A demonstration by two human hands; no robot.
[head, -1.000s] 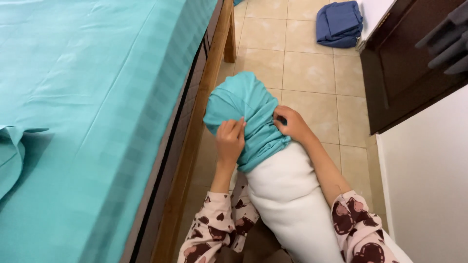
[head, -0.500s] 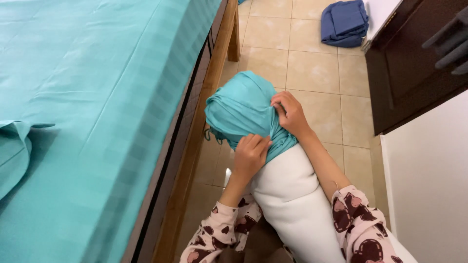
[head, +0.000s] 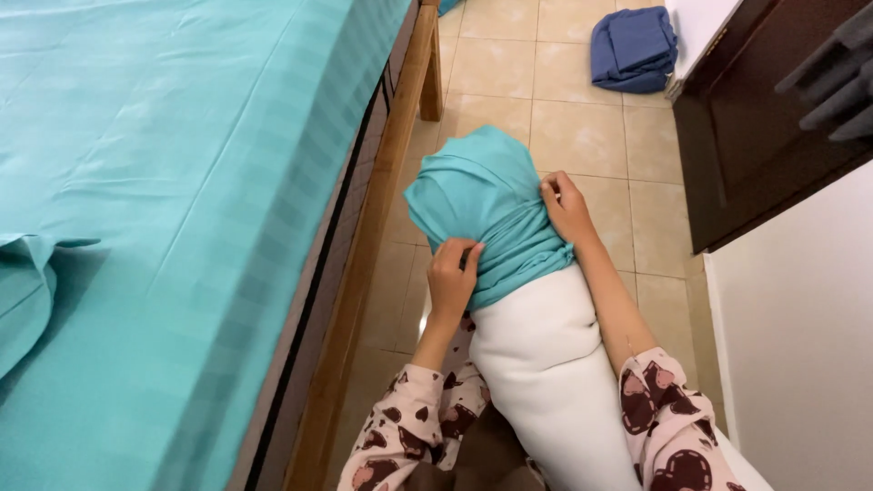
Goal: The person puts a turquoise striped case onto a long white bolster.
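Beside the bed (head: 182, 227), the left hand (head: 452, 277) and right hand (head: 566, 207) each pinch the teal pillowcase (head: 486, 205), bunched over the white pillow (head: 546, 373) propped upright for grip.

i see the teal pillowcase (head: 486, 205) as thin woven cloth, matt, gathered into creases where my left hand (head: 452, 277) and right hand (head: 566, 207) pinch it. below the pillowcase, the white pillow (head: 546, 364) looks smooth and soft, faintly satiny. left of the pillowcase, the bed frame (head: 382, 209) is bare wood with a dull grain, and the bed sheet (head: 155, 182) is matt teal cloth with a faint woven check. beyond the pillowcase the floor tiles (head: 582, 136) look glazed, slightly glossy; the blue bundle (head: 634, 50) is probably folded cloth.
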